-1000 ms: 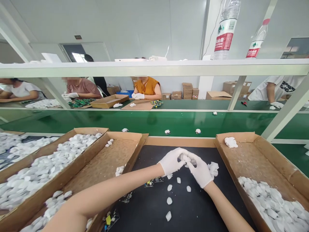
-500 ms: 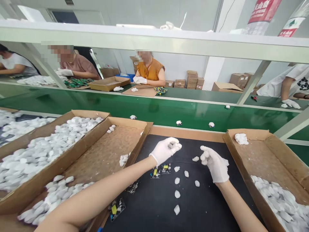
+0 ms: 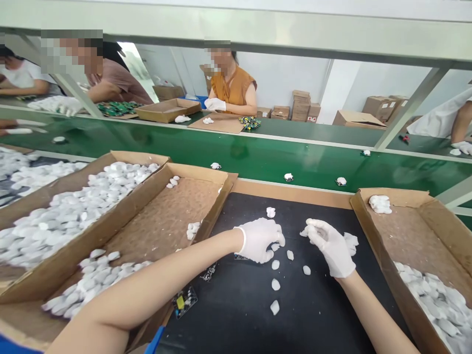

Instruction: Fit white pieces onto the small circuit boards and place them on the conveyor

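Observation:
Over the black mat (image 3: 236,319), my white-gloved left hand (image 3: 258,240) curls down, its fingers and thumb closed around a small white pad (image 3: 275,247). My right hand (image 3: 330,246), gloved too, pinches another white pad (image 3: 304,231) just above the mat. Several loose pads lie between and below the hands, among them one pad (image 3: 276,284) in a rough column. Beyond my left hand rests a crumpled white piece (image 3: 271,212). A circuit board (image 3: 241,256) is mostly hidden under the left hand; another board (image 3: 184,301) with a yellow part lies near my left forearm.
Cardboard trays flank the mat: a left tray (image 3: 147,216) and a right tray (image 3: 387,236), both holding white pads. A white clump (image 3: 351,243) sits behind my right hand. Across the green conveyor (image 3: 250,160), carrying small white-topped pieces, gloved co-workers sit. A metal shelf beam (image 3: 236,24) crosses above.
My left hand has come down onto a pad on the mat; a crumpled white piece now lies beyond it. My right hand has taken up the pad that lay beside it. The view has tilted down.

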Motion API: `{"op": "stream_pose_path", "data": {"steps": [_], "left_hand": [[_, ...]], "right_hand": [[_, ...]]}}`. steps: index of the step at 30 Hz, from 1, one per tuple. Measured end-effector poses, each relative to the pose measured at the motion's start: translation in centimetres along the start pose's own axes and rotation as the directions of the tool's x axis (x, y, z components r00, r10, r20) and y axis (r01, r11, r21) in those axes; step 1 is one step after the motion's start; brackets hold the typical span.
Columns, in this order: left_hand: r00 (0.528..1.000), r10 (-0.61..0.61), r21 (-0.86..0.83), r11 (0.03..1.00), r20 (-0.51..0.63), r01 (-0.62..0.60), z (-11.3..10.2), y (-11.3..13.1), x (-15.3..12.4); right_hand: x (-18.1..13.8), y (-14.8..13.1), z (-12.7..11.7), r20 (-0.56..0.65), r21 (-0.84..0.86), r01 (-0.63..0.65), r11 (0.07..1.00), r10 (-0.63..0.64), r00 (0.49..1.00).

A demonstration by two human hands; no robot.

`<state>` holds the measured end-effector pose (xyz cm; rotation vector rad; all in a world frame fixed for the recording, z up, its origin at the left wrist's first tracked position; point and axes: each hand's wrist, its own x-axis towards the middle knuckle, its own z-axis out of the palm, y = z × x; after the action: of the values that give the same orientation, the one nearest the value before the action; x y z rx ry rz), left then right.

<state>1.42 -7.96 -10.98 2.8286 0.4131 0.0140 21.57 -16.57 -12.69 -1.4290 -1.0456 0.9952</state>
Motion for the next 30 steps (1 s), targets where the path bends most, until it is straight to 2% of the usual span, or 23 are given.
{"op": "stream_pose_path", "data": {"steps": [2, 4, 6, 8, 10, 12, 16, 20, 22, 24, 26, 28, 30], "left_hand": [[1.0, -0.012, 0.049, 0.999, 0.003, 0.012, 0.2, 0.3, 0.1], [0.999, -0.017, 0.06, 0.998, -0.047, 0.02, 0.2, 0.6, 0.2], [0.988, -0.002, 0.044, 0.999, -0.152, 0.008, 0.1, 1.1, 0.2], [0.957, 0.013, -0.002, 1.0, -0.291, -0.014, 0.0, 1.6, 0.2], [0.908, 0.007, -0.072, 0.997, -0.419, -0.041, 0.0, 2.0, 0.2], [0.867, -0.009, -0.138, 0.988, -0.498, -0.07, 0.3, 2.2, 0.2], [0.823, -0.034, -0.2, 0.975, -0.567, -0.097, 0.7, 1.9, 0.1], [0.778, 0.025, -0.102, 0.988, -0.627, -0.114, 0.3, 2.0, 0.1], [0.778, 0.053, -0.047, 0.993, -0.626, -0.105, 0.1, 2.4, 0.1], [0.808, 0.067, -0.058, 0.99, -0.586, -0.125, -0.2, 2.6, 0.2], [0.839, 0.056, -0.168, 0.97, -0.541, -0.173, -0.5, 2.3, 0.2], [0.856, -0.004, -0.302, 0.937, -0.518, -0.178, -0.9, 1.5, 0.1], [0.881, -0.1, -0.324, 0.944, -0.462, -0.062, -1.4, 0.6, -0.2]], "right_hand": [[-0.4, 0.1, 0.4, 0.024, -0.065, -0.001, 0.998, 0.002, 1.0], [-0.9, 0.1, 0.9, 0.076, -0.133, 0.002, 0.991, 0.008, 0.997], [-1.5, -0.2, 1.4, 0.149, -0.177, 0.008, 0.984, 0.019, 0.989], [-1.9, -0.6, 1.6, 0.228, -0.189, 0.007, 0.982, 0.037, 0.973], [-2.1, -0.9, 1.6, 0.293, -0.154, -0.003, 0.988, 0.049, 0.955], [-2.1, -0.9, 1.4, 0.362, -0.077, -0.008, 0.997, 0.036, 0.931], [-2.1, -0.4, 1.1, 0.457, 0.066, -0.062, 0.996, 0.025, 0.889], [-2.5, -0.7, 1.6, 0.476, 0.158, -0.173, 0.972, 0.078, 0.876], [-2.7, -1.2, 2.0, 0.528, 0.249, -0.227, 0.941, 0.065, 0.847], [-2.8, -1.5, 2.1, 0.559, 0.306, -0.26, 0.916, 0.048, 0.828], [-2.4, -1.5, 1.8, 0.508, 0.332, -0.255, 0.908, 0.056, 0.86], [-1.8, -1.3, 1.0, 0.391, 0.379, -0.219, 0.899, 0.059, 0.919], [-1.0, -1.0, 0.1, 0.29, 0.456, -0.163, 0.875, 0.027, 0.957]]}}
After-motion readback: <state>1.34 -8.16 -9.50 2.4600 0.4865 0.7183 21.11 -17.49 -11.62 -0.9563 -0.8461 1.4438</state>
